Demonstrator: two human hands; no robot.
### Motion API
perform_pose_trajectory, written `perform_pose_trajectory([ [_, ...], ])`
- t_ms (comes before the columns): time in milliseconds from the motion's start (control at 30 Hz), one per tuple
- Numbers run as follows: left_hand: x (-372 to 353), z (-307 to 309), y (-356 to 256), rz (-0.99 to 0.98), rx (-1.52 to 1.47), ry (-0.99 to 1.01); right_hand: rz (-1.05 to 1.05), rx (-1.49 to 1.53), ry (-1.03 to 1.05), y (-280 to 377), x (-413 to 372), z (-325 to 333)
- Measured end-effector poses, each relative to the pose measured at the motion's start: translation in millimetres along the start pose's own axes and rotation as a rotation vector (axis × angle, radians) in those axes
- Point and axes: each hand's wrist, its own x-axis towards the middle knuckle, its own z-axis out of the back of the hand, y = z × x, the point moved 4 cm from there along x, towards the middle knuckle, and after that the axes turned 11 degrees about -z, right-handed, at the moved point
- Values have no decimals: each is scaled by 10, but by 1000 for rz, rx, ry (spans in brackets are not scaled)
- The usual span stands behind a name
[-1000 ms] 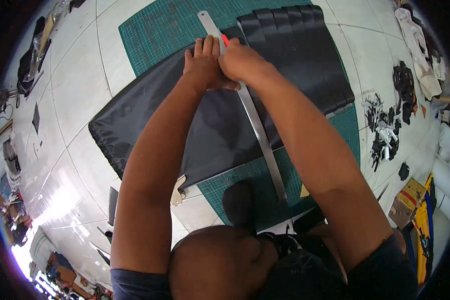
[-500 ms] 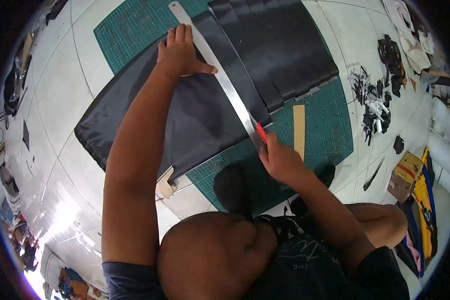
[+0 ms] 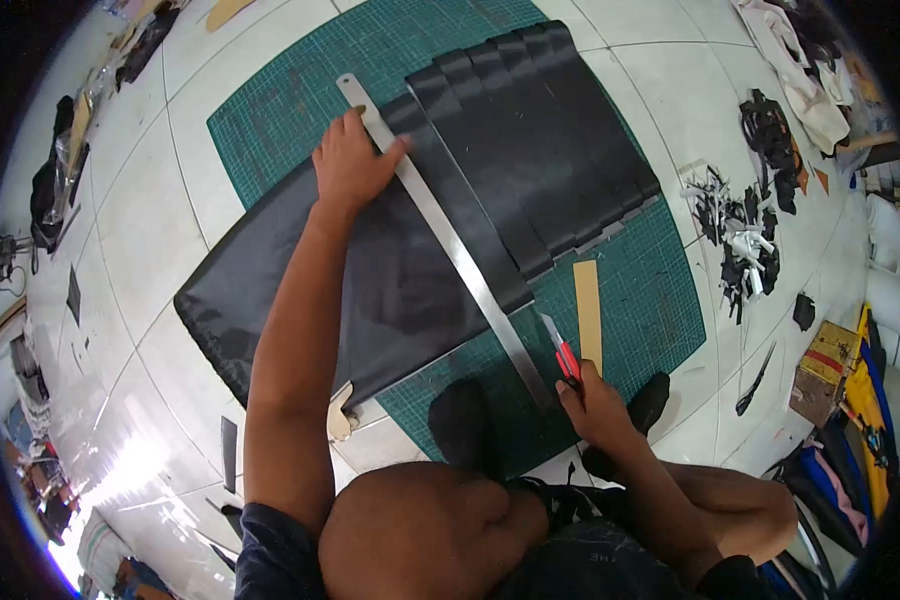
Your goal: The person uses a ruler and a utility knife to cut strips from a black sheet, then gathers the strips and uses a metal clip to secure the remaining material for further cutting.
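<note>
A long metal ruler (image 3: pixel 457 255) lies slantwise over black sheet material (image 3: pixel 400 290), its near end reaching onto the green cutting mat (image 3: pixel 650 290). My left hand (image 3: pixel 354 165) rests near the ruler's far end, fingers spread, with fingertips and thumb at the metal. In my right hand (image 3: pixel 595 402) is a red utility knife (image 3: pixel 567 360), its blade pointing away from me, to the right of the ruler and off the black sheet. Overlapping black strips (image 3: pixel 560 130) lie right of the ruler. A tan strip (image 3: pixel 589 315) is on the mat beside the knife.
Black and white scraps (image 3: pixel 745 240) are heaped on the tiled floor at the right. Beyond them stand a cardboard box (image 3: pixel 823 365) and yellow material (image 3: pixel 873 400). A beige piece (image 3: pixel 341 415) lies by the sheet's near edge. My feet are at the mat's near side.
The knife in my right hand has moved off the ruler's edge, toward me and to the right. My left thumb has lifted slightly. The whole view has shifted.
</note>
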Motion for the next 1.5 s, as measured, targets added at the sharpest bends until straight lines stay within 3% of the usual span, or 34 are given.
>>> perform_pose_trajectory([
  [33,55,25,-69,-60,81,-180,-2,24,-15,-40,23,-26],
  [233,602,-65,-109,-82,304,142,-59,128,-32,-190,47,-140],
  [333,763,-75,-66,-2,189,261,-42,156,-26,-233,24,-178],
  [433,863,-153,155,86,-104,164,61,271,-119,-229,58,-339],
  [533,802,-122,218,-105,-57,-116,48,328,-136,-79,153,-499],
  [633,455,29,130,-172,-57,-375,179,106,-347,142,270,-606],
  [733,-1,120,187,-183,40,-311,368,2,-494,296,366,-586],
  [833,-377,1,330,-193,367,-276,399,-117,-451,322,439,-592],
  [1200,-502,-190,541,-110,171,-114,494,-10,-365,436,305,-865],
  [1333,-517,-173,523,-110,117,-191,509,-13,-295,411,300,-1032],
  [1433,-502,-168,507,-122,176,-174,361,79,-108,375,329,-896],
  [1500,-521,-159,504,-110,146,-202,268,102,-268,236,407,-694],
])
